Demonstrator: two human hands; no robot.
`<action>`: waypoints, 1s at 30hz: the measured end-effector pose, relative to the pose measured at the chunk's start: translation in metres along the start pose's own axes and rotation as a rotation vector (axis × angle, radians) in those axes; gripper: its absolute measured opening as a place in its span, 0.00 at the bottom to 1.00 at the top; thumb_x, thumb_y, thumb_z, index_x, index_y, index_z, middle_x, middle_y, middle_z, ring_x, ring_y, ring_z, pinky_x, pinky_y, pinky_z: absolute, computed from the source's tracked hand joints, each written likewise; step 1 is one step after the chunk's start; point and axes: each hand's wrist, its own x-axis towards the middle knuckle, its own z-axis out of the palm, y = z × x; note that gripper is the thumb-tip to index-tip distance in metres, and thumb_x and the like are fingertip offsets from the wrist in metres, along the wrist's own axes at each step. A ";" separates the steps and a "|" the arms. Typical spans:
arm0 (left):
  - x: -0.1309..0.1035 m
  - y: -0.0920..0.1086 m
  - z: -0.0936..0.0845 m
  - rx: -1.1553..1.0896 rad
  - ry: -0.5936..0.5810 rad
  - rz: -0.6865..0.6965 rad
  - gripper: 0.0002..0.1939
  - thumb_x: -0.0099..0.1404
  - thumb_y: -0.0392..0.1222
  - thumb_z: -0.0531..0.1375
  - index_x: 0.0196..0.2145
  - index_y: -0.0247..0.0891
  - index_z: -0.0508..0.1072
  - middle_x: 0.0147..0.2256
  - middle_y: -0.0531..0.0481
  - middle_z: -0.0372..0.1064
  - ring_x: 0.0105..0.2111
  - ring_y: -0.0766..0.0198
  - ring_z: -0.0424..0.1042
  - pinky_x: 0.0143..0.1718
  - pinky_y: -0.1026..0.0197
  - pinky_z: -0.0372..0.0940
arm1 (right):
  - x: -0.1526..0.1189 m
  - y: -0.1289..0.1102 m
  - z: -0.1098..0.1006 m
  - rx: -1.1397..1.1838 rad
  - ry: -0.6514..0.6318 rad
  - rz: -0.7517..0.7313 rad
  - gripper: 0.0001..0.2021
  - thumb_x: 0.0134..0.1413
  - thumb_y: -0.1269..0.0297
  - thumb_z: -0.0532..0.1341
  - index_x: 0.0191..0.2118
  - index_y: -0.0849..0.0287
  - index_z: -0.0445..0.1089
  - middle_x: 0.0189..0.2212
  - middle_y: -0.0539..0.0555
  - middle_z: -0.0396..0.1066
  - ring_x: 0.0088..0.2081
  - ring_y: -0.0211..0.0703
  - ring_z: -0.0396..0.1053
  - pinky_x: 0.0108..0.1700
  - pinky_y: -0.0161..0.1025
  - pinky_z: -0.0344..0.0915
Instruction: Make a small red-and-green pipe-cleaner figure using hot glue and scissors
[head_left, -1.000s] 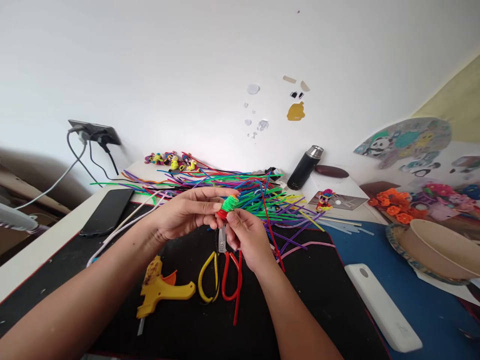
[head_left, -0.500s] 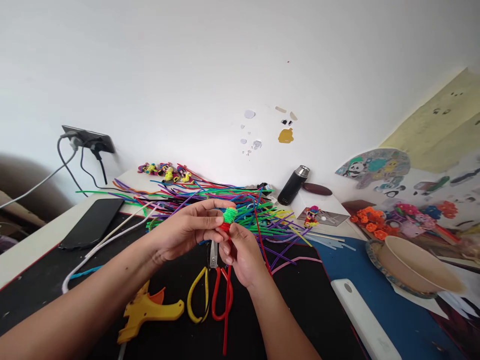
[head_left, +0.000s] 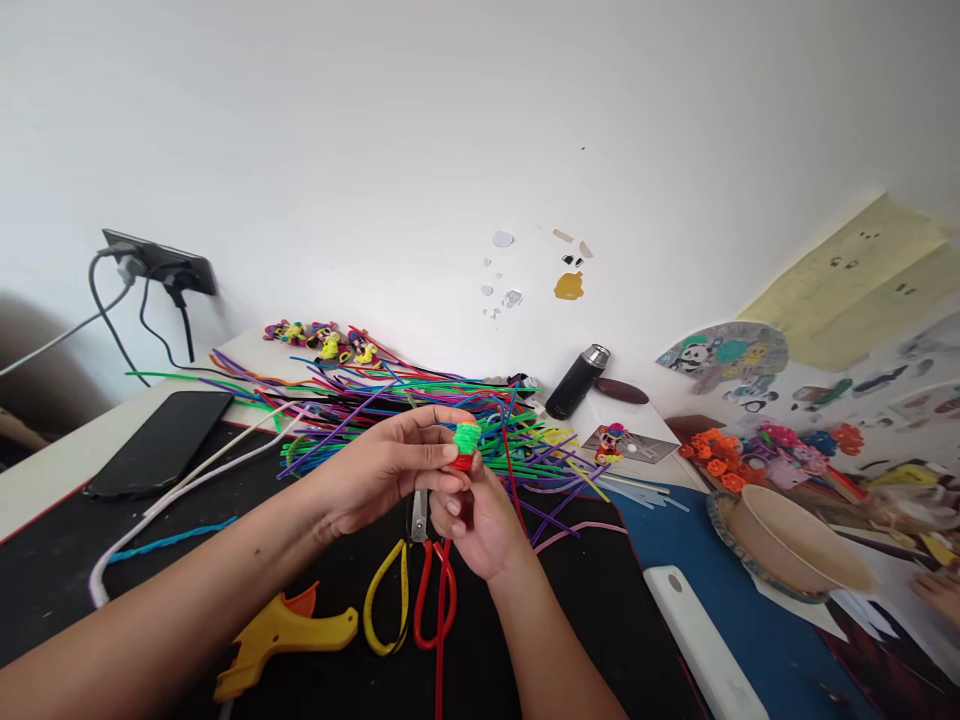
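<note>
A small coil (head_left: 467, 438), green on top and red below, is pinched between both hands above the black mat. My left hand (head_left: 390, 460) closes its thumb and fingers on the coil's left side. From the lower right, my right hand (head_left: 484, 510) grips the coil's red lower part, its other fingers curled in. A red pipe cleaner (head_left: 440, 640) hangs down below the hands. Behind them spreads a heap of coloured pipe cleaners (head_left: 360, 400). Scissors (head_left: 420, 518) with one yellow and one red handle lie just below the hands.
A yellow glue gun (head_left: 292, 632) lies at the lower left, a black phone (head_left: 161, 440) beyond it. Around the right side are a black flask (head_left: 577, 382), a bowl (head_left: 802, 540), a long white object (head_left: 705, 640) and a small figure (head_left: 611, 443). Finished-looking figures (head_left: 326, 342) stand by the wall.
The view has shifted slightly. The coil has turned a little in the fingers and shows more of its green side. Both hands keep their hold. Part of another person's hand now shows at the right edge.
</note>
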 end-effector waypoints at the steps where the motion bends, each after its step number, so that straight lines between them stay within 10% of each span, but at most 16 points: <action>1: 0.000 0.000 0.000 -0.001 0.004 0.005 0.20 0.60 0.28 0.77 0.49 0.36 0.83 0.39 0.46 0.83 0.31 0.61 0.86 0.37 0.65 0.83 | 0.001 0.001 -0.001 0.009 -0.002 0.011 0.36 0.49 0.27 0.74 0.27 0.55 0.61 0.18 0.41 0.56 0.16 0.29 0.46 0.20 0.33 0.41; 30: 0.005 -0.007 0.003 0.008 0.079 0.033 0.21 0.58 0.27 0.77 0.46 0.36 0.78 0.37 0.49 0.80 0.24 0.62 0.83 0.24 0.64 0.80 | 0.005 0.007 -0.003 0.197 -0.061 0.146 0.33 0.53 0.42 0.79 0.25 0.55 0.55 0.18 0.41 0.61 0.14 0.28 0.51 0.18 0.30 0.43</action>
